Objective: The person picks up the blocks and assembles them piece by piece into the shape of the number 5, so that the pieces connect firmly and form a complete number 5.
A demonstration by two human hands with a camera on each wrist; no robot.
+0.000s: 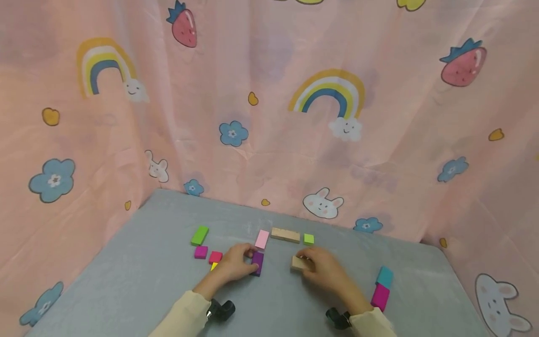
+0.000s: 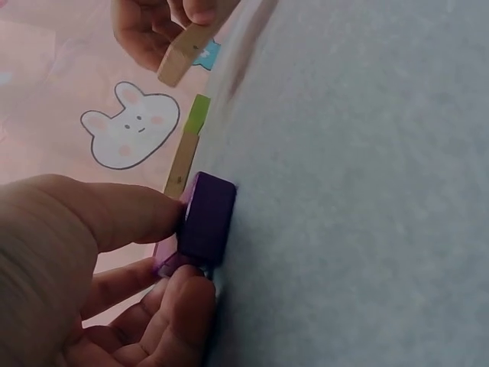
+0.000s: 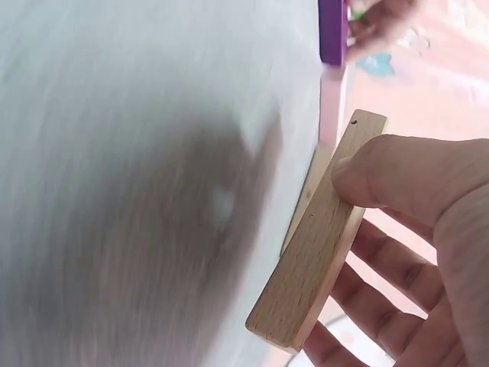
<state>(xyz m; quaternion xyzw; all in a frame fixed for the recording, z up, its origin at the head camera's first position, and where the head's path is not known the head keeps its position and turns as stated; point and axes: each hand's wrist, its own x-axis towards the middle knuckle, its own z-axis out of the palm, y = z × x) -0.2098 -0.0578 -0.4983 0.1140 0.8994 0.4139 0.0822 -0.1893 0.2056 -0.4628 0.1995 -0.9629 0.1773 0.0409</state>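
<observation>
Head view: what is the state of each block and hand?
Left hand: pinching
Right hand: gripping
Purple block: held in left hand
Nearer wooden block: lifted in right hand
Farther wooden block: unheld
Pink block: lying flat
Lime block: unheld
Green block: unheld
Left magenta block: unheld
Red block: unheld
Yellow block: partly hidden
Cyan block: unheld
Right magenta block: unheld

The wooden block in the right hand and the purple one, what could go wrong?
The wooden block might slip and drop, because the right hand holds it raised above the gray tabletop. The left hand pinches the purple block close to the pink block, so a nudge could push that crooked.
</observation>
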